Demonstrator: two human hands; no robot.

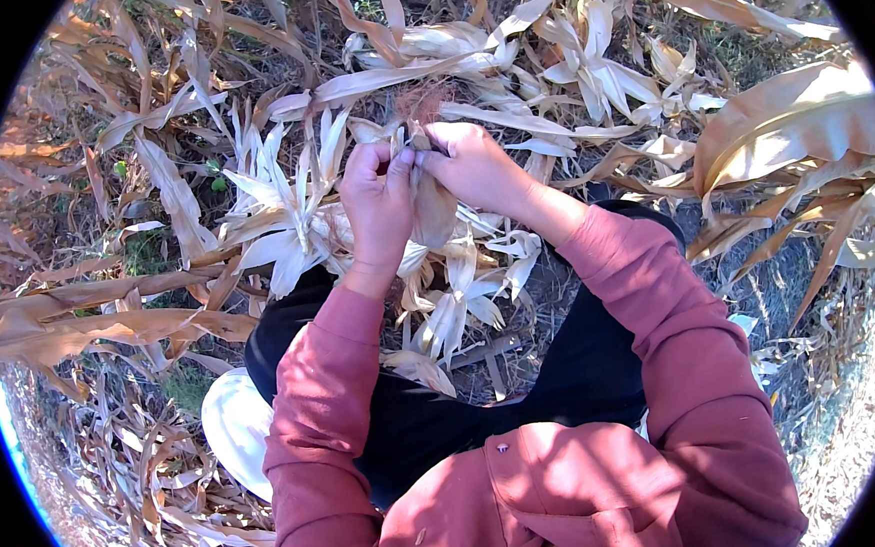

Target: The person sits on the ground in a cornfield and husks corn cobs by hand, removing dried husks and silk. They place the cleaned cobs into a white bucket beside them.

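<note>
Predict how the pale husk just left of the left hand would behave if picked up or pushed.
The husk would probably feel light, since its leaves look thin. It may crackle or tear, as they look dry and papery. Pushed, it would likely drag rather than roll, with its leaves splayed wide.

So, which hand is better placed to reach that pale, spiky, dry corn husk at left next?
Probably the left hand: it's nearer that pale husk, with the right hand farther off. Both hold a tan, papery husk.

Left hand [377, 194] and right hand [476, 167] pinch corn husk [434, 217].
</note>
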